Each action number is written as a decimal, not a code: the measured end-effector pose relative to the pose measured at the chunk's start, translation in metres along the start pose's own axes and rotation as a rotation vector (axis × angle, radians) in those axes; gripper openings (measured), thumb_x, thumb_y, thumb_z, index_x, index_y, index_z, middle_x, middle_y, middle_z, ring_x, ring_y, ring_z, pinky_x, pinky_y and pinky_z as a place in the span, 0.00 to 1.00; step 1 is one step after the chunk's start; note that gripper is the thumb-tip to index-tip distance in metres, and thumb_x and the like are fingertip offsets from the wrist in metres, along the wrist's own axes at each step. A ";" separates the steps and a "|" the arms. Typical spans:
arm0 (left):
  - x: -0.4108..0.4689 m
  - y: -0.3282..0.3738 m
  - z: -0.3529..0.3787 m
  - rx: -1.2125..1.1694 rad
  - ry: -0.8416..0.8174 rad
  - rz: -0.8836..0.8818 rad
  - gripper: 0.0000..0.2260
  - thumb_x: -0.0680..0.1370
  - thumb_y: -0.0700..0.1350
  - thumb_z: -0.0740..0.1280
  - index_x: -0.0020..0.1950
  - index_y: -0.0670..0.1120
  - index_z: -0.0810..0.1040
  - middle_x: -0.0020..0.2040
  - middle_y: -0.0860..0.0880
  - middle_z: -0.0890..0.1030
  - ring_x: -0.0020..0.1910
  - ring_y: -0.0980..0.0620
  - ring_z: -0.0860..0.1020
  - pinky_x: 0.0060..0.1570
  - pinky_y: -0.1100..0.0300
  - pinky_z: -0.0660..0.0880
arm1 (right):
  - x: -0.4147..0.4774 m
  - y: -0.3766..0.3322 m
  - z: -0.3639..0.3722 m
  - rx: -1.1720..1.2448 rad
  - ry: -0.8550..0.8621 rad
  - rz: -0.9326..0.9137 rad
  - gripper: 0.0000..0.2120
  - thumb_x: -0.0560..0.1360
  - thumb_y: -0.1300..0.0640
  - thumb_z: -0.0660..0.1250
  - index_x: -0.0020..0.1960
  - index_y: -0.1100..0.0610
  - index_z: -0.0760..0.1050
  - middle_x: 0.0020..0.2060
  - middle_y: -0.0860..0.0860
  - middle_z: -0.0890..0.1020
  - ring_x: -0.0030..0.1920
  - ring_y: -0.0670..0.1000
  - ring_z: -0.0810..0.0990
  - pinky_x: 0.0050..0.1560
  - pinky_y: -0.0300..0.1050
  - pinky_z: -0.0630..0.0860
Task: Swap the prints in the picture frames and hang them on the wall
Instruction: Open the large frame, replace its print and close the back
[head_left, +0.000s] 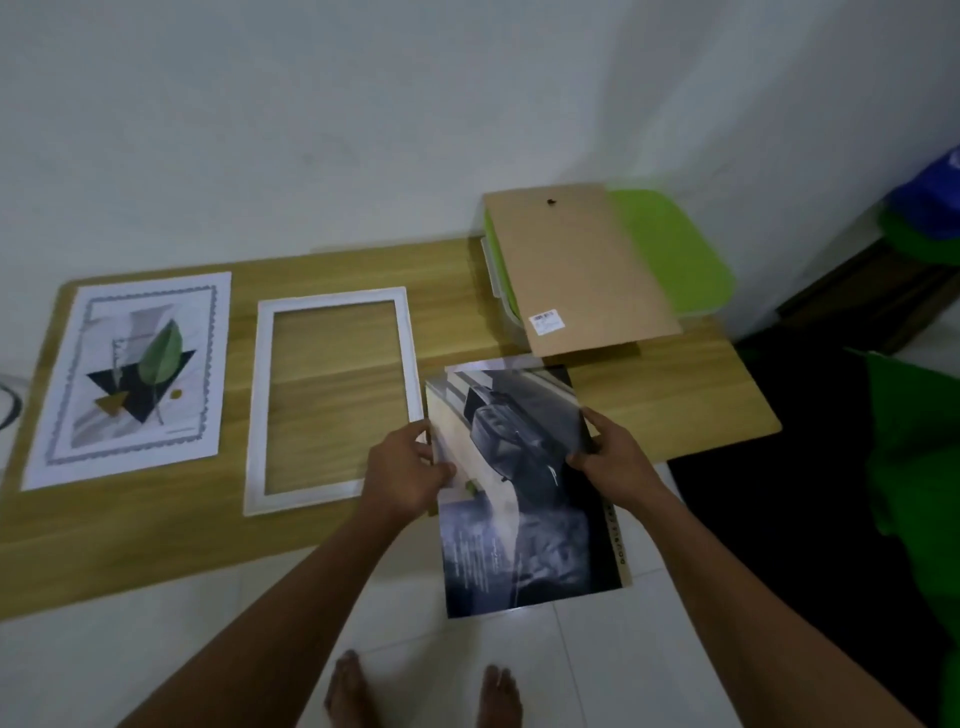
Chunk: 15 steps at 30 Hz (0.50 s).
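Observation:
A dark grey car print (524, 493) is held above the table's front edge, tilted towards me. My left hand (408, 470) grips its left edge and my right hand (615, 460) grips its right edge. An empty white picture frame (332, 397) lies flat on the wooden table (675, 415), just left of the held print. Further left lies a leaf print (132, 376) with a wavy border. A brown backing board (576, 265) rests at the back right, partly on a green box.
The green lidded box (670, 249) stands at the table's back right corner against the white wall. A green cloth (914, 467) and dark floor area lie to the right. My bare feet (421, 693) stand on white tiles below the table's front edge.

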<state>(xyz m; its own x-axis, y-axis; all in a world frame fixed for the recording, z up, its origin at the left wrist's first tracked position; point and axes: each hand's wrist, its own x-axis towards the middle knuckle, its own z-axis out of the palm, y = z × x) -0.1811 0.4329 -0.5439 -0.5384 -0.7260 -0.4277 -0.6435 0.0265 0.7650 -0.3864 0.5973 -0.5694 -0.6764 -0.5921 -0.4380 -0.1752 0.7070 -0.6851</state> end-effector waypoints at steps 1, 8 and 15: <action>0.000 0.002 0.008 0.032 0.007 0.003 0.25 0.70 0.36 0.76 0.66 0.44 0.76 0.39 0.52 0.80 0.38 0.51 0.81 0.41 0.53 0.82 | 0.002 0.004 -0.003 -0.031 0.018 -0.018 0.34 0.71 0.61 0.71 0.75 0.55 0.65 0.62 0.55 0.79 0.61 0.56 0.79 0.61 0.53 0.77; 0.011 0.015 0.042 0.269 0.085 0.037 0.18 0.70 0.38 0.73 0.60 0.42 0.79 0.48 0.44 0.83 0.47 0.45 0.81 0.46 0.58 0.76 | 0.020 0.023 -0.007 -0.223 0.095 -0.106 0.24 0.73 0.61 0.70 0.68 0.54 0.72 0.53 0.56 0.78 0.52 0.57 0.79 0.56 0.46 0.78; 0.023 0.016 0.048 0.641 0.165 0.180 0.18 0.74 0.48 0.70 0.60 0.43 0.75 0.53 0.42 0.78 0.52 0.41 0.78 0.45 0.52 0.75 | 0.024 0.023 -0.004 -0.492 0.199 -0.204 0.20 0.78 0.51 0.67 0.68 0.55 0.70 0.60 0.59 0.72 0.61 0.61 0.71 0.59 0.53 0.72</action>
<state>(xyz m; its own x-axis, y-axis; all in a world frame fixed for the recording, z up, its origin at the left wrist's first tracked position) -0.2299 0.4499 -0.5640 -0.6101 -0.7659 -0.2029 -0.7739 0.5211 0.3598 -0.4097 0.6010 -0.5930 -0.7075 -0.6848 -0.1745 -0.5968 0.7112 -0.3715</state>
